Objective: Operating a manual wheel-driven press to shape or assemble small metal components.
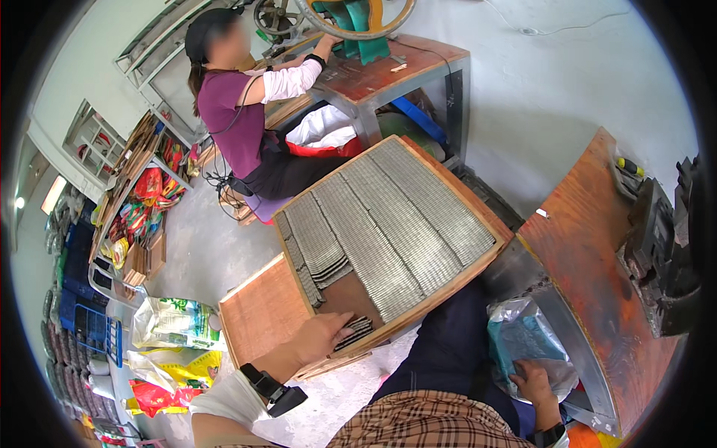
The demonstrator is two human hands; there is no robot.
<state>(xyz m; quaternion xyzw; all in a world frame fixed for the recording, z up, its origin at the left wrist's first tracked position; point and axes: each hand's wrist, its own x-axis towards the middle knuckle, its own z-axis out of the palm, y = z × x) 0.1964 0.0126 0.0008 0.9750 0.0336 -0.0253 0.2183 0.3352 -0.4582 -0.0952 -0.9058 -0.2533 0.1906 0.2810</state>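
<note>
Head: left fingers (342, 322) on metal strips (357, 328)

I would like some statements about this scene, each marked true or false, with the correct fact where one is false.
1. The left hand rests on a small stack of grey pieces at the near corner of the wooden tray. True.
2. The right hand holds a screwdriver. False: it lies on a clear plastic bag with something blue inside.
3. The tray is filled with long rows of grey pieces. True.
4. The other person is standing beside the tray. False: this person sits farther away, with a hand at a machine with a wheel.
5. The left wrist carries a black device. True.
</note>
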